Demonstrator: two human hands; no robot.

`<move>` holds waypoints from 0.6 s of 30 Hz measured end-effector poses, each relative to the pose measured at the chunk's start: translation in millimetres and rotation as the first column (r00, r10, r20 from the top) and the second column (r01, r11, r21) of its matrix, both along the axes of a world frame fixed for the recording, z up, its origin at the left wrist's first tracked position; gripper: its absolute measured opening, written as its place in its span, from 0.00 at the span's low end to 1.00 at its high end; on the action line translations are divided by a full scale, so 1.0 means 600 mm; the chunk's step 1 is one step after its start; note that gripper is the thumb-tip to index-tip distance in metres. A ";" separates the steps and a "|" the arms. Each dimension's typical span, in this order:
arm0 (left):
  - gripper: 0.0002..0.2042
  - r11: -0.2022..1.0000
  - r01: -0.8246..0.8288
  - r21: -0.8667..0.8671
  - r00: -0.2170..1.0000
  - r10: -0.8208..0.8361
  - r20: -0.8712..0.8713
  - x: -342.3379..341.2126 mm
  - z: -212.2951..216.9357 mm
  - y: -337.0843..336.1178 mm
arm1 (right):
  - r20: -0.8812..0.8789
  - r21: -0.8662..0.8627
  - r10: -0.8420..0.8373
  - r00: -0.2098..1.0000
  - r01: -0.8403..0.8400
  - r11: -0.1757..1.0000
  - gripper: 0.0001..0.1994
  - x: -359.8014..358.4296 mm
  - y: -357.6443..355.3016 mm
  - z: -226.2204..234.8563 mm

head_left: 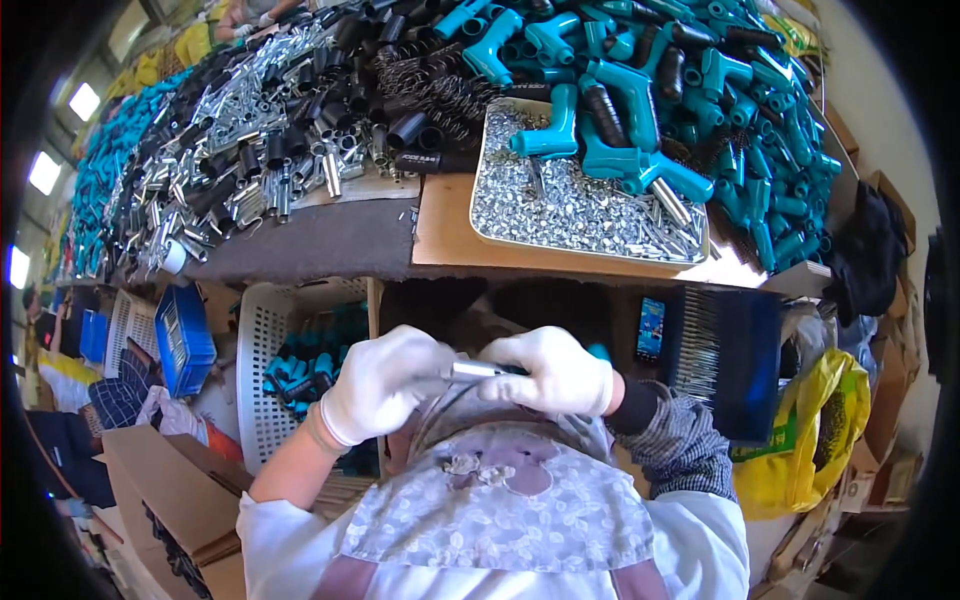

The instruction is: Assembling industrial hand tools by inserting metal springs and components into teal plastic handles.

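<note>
In front of my apron, both hands, in white gloves, meet at a short silver metal tube (468,371). My left hand (385,385) is closed at the tube's left end, its fingertips a little blurred. On the other end my right hand (556,372) is closed, thumb and fingers pinching. Something dark shows by the right fingertips, too small to name. Beyond the hands, on the bench, stands a shallow tray (585,252) of small silver metal parts. Teal pistol-shaped housings (553,128) lie on those parts.
Teal housings (790,190), black coil springs (430,85) and silver tubes (225,130) heap the bench. Below its edge are a white basket (255,370) of teal parts, a phone (650,328) and a dark blue bin (748,350) of thin rods. A yellow bag (785,480) stands right.
</note>
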State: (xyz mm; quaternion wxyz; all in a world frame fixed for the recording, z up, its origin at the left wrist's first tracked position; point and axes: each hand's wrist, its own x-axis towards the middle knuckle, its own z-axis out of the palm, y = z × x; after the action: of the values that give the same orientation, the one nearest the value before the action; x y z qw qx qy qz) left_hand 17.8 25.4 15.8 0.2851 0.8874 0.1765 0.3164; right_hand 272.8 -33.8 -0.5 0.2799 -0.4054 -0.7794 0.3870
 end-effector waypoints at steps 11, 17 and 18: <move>0.08 0.846 0.411 0.339 0.906 -0.337 -0.255 0.017 0.064 -0.043 | -0.587 -0.423 0.432 0.685 -0.714 0.557 0.19 0.018 0.018 -0.033; 0.13 0.792 -0.355 -0.497 0.927 0.368 -0.076 0.016 -0.017 -0.036 | 0.310 0.451 -0.339 0.888 0.176 0.875 0.16 -0.022 -0.004 0.000; 0.13 0.655 -0.370 -0.659 0.916 0.374 -0.142 0.017 -0.028 -0.037 | 0.309 0.455 -0.335 0.890 0.171 0.874 0.16 -0.022 -0.003 0.001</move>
State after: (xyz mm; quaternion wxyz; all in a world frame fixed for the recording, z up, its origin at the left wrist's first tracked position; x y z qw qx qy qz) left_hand 27.7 3.2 -1.2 0.5162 0.6671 0.4555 0.2848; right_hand 259.7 -35.8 -0.1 0.2530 -0.5037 -0.8215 0.0860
